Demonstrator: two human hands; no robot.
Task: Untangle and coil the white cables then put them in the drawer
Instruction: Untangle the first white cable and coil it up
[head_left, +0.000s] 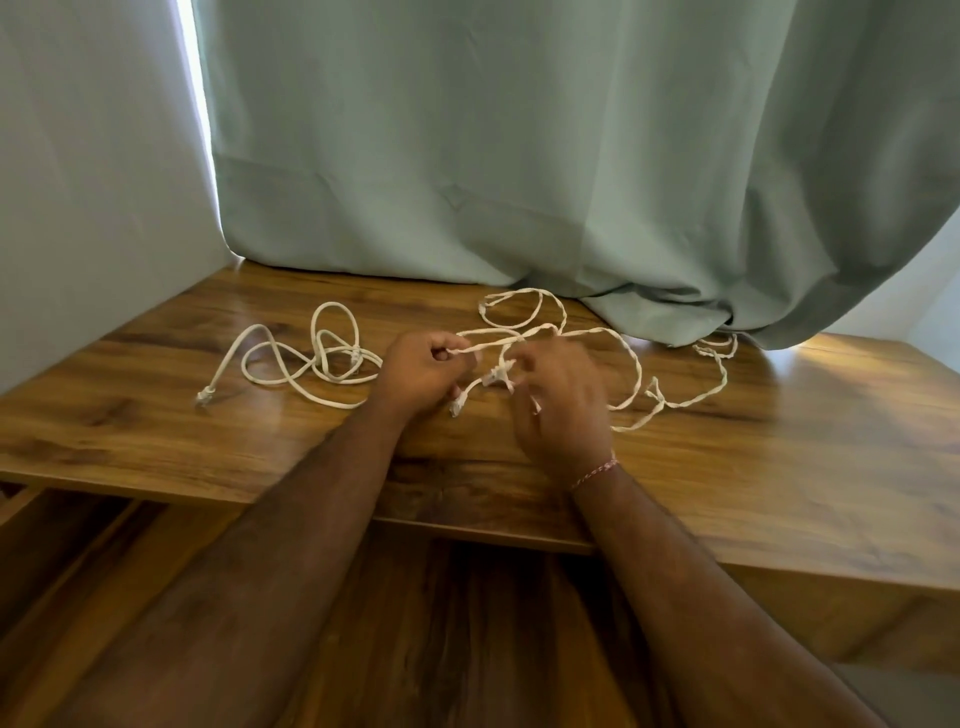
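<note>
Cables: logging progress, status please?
Left hand pinching twisted cable; right hand blurred at its plugs. Smooth cable loose on table. Curtain covers far strand.

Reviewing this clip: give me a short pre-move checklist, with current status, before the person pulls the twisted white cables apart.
1. Left hand grips the twisted cables: ok.
2. Right hand has a firm hold: cannot tell, the hand is blurred.
3. Plug ends free between the hands: cannot tell, the strands overlap there.
4. Twisted cables clear of the curtain: not ok, the far end runs under its hem.
5. Smooth cable kept apart on the tabletop: cannot tell, it passes behind the left hand.
6. Drawer open: ok.
</note>
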